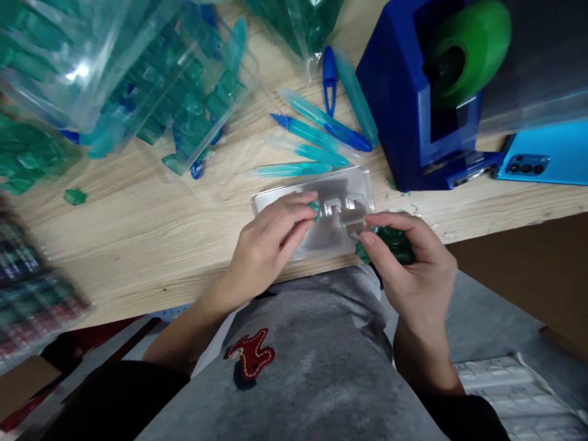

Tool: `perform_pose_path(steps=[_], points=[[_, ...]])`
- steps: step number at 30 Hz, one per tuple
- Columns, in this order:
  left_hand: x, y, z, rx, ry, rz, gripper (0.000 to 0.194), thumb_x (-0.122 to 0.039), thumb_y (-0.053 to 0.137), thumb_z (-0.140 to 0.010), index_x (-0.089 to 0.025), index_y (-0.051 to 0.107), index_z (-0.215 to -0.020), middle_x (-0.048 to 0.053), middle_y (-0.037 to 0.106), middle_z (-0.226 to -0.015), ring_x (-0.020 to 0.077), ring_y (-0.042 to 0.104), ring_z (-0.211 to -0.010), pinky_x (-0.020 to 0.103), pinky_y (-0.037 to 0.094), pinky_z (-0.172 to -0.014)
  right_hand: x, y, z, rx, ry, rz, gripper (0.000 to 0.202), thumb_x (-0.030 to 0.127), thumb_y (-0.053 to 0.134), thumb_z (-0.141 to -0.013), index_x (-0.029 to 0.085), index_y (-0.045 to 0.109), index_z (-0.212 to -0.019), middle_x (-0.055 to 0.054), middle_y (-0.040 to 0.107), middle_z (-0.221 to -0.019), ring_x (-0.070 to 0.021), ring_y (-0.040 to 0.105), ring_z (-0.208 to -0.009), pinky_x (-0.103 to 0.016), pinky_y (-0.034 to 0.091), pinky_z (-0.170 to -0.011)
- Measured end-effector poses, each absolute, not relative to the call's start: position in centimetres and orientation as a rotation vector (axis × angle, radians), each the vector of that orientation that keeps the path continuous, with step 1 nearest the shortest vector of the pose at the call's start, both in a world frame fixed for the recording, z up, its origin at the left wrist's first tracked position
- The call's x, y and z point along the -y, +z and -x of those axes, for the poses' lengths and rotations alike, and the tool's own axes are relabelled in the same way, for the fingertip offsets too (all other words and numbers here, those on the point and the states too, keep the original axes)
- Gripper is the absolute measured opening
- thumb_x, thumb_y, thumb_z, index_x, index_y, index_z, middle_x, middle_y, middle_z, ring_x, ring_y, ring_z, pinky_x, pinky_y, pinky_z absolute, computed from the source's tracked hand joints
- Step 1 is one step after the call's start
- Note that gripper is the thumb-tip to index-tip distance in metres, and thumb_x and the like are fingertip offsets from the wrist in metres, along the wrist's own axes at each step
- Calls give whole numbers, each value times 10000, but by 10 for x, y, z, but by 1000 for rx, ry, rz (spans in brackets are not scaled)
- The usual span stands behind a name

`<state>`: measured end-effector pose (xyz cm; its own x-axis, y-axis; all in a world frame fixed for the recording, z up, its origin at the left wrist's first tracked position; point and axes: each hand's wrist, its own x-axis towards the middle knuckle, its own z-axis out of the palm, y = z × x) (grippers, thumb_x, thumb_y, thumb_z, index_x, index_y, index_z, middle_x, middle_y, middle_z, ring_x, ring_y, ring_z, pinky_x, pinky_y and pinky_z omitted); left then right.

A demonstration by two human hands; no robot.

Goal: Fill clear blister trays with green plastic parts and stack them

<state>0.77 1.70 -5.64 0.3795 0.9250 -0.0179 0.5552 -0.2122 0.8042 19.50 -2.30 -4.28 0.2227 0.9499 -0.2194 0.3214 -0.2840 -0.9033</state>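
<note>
A clear plastic blister tray [324, 239] with moulded hollows lies at the table's near edge. My left hand [271, 242] is over its left part, fingertips closed on a small teal-green translucent piece [315, 210]. At the tray's right end, my right hand [418, 263] curls around several dark green translucent pieces [390, 244]. Its thumb and index fingertips are close together by the tray's edge; whether they pinch anything is unclear. Beyond the tray lie several slim turquoise tubes [294, 169], a blue-tipped pen-like piece [316, 136] and a blue looped part [329, 82].
A blue tape dispenser [395, 104] with a green roll [493, 43] stands at right, beside a blue phone [555, 153]. A clear box [188, 116] of teal parts and a bag of green pieces [32, 153] are at left. One loose green piece [75, 196] lies nearby.
</note>
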Motion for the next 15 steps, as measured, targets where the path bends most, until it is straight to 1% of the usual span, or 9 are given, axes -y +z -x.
perform_pose_path(steps=[2,4,7,9,12,15], points=[[-18,-55,-10,-1278,558,-1904,87,-190,603,-907,-210,610,-992,42,703,-1147,203,636,-1133,380,574,-912,22,-43,-195,1180,1075,1750,132,252,680,-852,294,692,-977,3,723,-929,-187,667,-867,-347,539,-805],[-19,-53,-11,-1273,544,-1950,76,-189,604,-906,-210,609,-980,32,716,-1108,200,642,-1118,383,569,-920,21,-43,-195,1157,1097,1744,124,259,681,-852,293,694,-970,5,721,-920,-183,665,-859,-343,538,-800],[-21,-55,-11,-1228,575,-2137,180,-155,587,-910,-212,603,-1081,40,717,-1104,190,659,-1065,383,538,-967,21,-45,-193,1063,1176,1739,126,291,692,-845,302,699,-971,8,715,-910,-176,655,-834,-330,531,-768],[-22,-58,-11,-1203,574,-2268,258,-139,585,-909,-201,588,-1159,48,716,-1104,187,663,-1038,366,518,-989,22,-49,-192,950,1269,1711,145,324,690,-846,310,699,-990,5,705,-902,-164,634,-772,-307,521,-678],[-23,-61,-11,-1138,484,-2330,345,-97,529,-928,-176,541,-1264,65,683,-1182,179,625,-1108,322,492,-1004,22,-54,-193,754,1452,1594,189,352,673,-853,322,689,-1039,8,672,-861,-125,554,-620,-246,441,-485],[-23,-64,-11,-1141,428,-2364,384,-101,511,-936,-161,507,-1315,91,660,-1209,193,595,-1146,322,473,-1003,20,-56,-194,577,1602,1470,217,341,670,-843,322,680,-1059,18,638,-833,-102,495,-562,-212,383,-414]])
